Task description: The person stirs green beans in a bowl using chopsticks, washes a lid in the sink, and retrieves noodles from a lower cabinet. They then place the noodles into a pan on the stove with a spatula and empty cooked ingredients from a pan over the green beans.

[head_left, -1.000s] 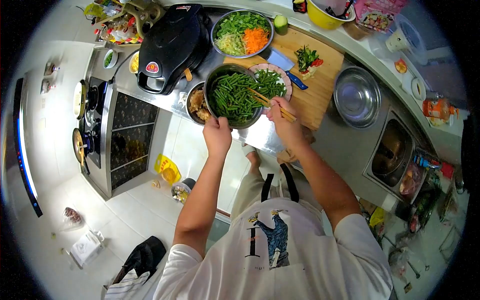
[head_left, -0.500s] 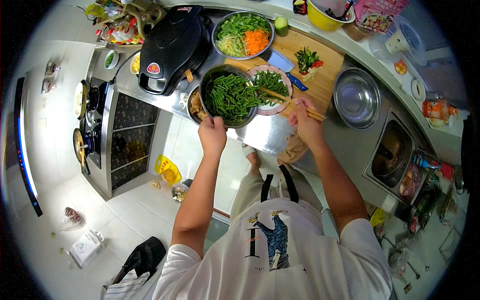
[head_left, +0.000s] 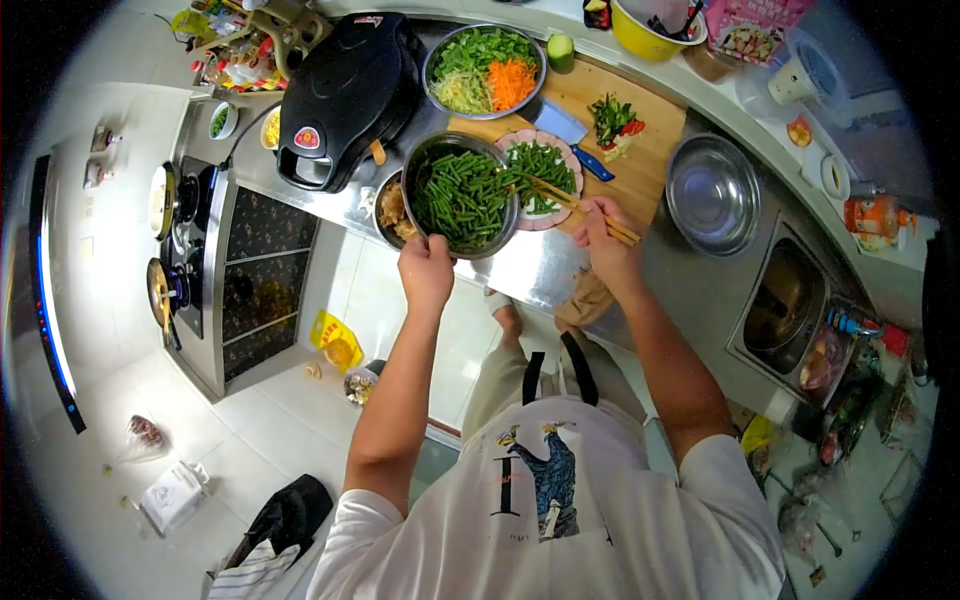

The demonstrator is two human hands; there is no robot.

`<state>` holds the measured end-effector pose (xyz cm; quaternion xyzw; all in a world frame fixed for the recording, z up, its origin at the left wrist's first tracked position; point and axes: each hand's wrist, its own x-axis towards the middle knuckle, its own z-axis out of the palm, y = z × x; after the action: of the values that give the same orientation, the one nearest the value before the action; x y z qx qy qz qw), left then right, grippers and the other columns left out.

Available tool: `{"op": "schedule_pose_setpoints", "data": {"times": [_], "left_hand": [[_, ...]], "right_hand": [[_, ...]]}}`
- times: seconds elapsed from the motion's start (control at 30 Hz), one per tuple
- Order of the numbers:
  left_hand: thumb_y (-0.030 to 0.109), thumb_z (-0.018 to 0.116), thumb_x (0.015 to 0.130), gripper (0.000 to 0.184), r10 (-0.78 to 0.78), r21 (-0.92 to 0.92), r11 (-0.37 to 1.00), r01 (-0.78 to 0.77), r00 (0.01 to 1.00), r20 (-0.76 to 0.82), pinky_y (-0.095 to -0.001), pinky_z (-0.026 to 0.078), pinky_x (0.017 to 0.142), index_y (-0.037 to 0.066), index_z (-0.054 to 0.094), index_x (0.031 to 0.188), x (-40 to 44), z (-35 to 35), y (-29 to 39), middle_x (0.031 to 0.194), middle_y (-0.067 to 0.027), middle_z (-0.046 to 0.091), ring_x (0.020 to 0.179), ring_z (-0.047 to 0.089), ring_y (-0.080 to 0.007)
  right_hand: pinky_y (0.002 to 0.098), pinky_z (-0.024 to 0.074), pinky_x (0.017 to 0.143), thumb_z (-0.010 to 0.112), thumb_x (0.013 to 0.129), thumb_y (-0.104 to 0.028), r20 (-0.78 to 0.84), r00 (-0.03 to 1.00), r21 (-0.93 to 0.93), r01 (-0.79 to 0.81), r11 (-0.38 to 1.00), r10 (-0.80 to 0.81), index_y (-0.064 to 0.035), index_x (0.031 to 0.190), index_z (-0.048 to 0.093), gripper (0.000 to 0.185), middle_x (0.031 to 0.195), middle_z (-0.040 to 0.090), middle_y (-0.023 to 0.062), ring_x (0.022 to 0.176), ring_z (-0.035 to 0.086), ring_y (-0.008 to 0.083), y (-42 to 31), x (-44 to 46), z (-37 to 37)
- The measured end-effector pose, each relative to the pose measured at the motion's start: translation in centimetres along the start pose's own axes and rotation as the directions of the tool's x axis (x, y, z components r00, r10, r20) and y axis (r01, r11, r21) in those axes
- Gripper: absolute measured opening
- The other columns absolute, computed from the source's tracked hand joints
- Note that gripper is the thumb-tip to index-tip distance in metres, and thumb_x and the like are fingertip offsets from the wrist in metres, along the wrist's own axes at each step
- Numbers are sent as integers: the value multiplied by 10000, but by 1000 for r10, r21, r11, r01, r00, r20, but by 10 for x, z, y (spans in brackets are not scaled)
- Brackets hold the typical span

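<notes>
My left hand [head_left: 427, 270] grips the near rim of a metal bowl [head_left: 480, 247], tilted toward the right. Cut green beans [head_left: 462, 195] fill it. In my right hand [head_left: 607, 232] is a pair of chopsticks [head_left: 563, 196], their tips among the beans at the bowl's right edge. Beside the bowl, a pink-rimmed plate [head_left: 576, 176] bears more cut green beans [head_left: 540, 165]. The bowl's right edge overlaps the plate's left side. A smaller metal bowl [head_left: 381, 218] with brownish food is partly hidden behind the big one.
A wooden cutting board [head_left: 650, 110] bears a blue-handled knife [head_left: 590, 160] and chopped greens with red pepper. Behind stands a bowl of shredded vegetables [head_left: 487, 68]. A black electric griddle [head_left: 345, 95] is at left, an upturned-looking metal basin [head_left: 713, 195] at right, beside the sink [head_left: 785, 310].
The metal bowl has shifted slightly right and tips a little more toward the plate. My right hand and the chopsticks have moved slightly left.
</notes>
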<state>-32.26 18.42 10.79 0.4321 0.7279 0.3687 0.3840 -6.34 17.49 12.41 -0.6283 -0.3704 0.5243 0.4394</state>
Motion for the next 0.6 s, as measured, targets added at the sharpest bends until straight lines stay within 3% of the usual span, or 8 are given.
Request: {"op": "schedule_pose_setpoints", "data": {"times": [0.17,0.27,0.37,0.43,0.47,0.53,0.6], "left_hand": [[145,511,864,253,1,30,1000,-1,1000,16,-322,468,519,-56,564,720,0,-2,-2,585,-131,610,523,593,-190],[134,501,876,237,-19,-20,1000,19,1000,0,-306,486,531,-58,567,755,-7,-3,14,616,-117,622,537,599,-173],[132,494,889,226,-29,-105,994,29,1000,-8,-293,504,541,-62,570,802,-8,-5,17,660,-103,629,557,606,-161],[133,497,890,222,-30,-98,995,30,1000,-5,-291,508,541,-61,568,810,-6,-9,14,672,-101,628,565,607,-159],[134,500,892,219,-27,-90,996,28,1000,6,-290,511,542,-61,565,817,-7,-11,13,683,-98,626,572,609,-157],[132,503,890,214,-27,-99,995,27,1000,4,-289,509,538,-59,561,811,-6,-13,15,678,-98,622,573,608,-156],[130,506,888,210,-23,-111,994,24,1000,10,-289,507,534,-57,557,804,-6,-11,19,673,-97,618,574,607,-156]], "right_hand": [[256,459,553,456,980,-217,-55,996,-76,-81,994,77,-17,1093,553,249,656,580,32,574,533,106,-12,5,8],[260,457,543,467,973,-206,-57,997,-127,35,991,-42,-15,1090,556,241,653,584,39,566,539,104,20,19,18],[275,457,533,476,965,-204,58,998,-51,32,998,-29,-19,1061,568,228,666,593,43,566,550,119,33,16,17],[227,426,508,506,962,-186,-87,996,63,-10,998,15,-27,978,586,179,637,572,16,547,514,71,22,7,12],[227,426,508,506,962,-186,-82,996,63,-14,998,20,-27,978,586,179,637,572,16,547,514,71,17,5,11],[224,422,513,494,970,-204,-157,987,-88,-33,996,19,-27,988,583,199,645,573,14,558,512,71,-11,3,9],[224,420,515,491,972,-222,-102,995,-87,9,996,-18,-32,986,585,212,640,570,12,555,506,70,16,15,13]]}}
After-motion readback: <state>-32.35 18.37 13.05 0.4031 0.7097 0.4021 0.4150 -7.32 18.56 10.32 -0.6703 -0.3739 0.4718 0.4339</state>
